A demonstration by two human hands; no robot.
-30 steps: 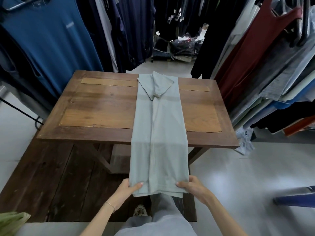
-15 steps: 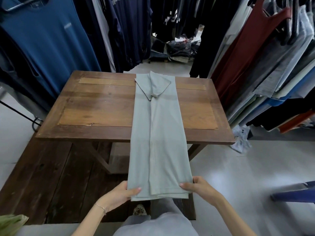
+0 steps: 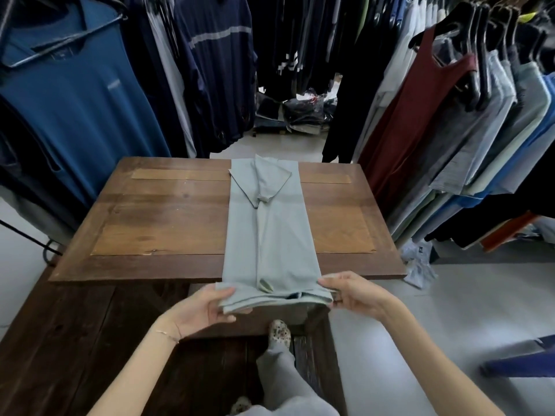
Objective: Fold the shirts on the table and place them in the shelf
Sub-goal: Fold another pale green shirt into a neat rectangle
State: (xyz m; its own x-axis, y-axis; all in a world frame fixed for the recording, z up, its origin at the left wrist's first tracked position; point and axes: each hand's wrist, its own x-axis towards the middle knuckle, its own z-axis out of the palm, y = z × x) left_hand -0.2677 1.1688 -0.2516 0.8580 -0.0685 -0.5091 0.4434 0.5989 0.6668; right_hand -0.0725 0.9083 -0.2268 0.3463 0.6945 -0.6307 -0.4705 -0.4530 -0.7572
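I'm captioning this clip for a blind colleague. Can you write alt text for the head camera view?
Two bare hands, the left hand and right hand, pinch the near hem corners of a pale grey-green shirt, folded into a long strip on a wooden table. Racks of hanging clothes surround the table.
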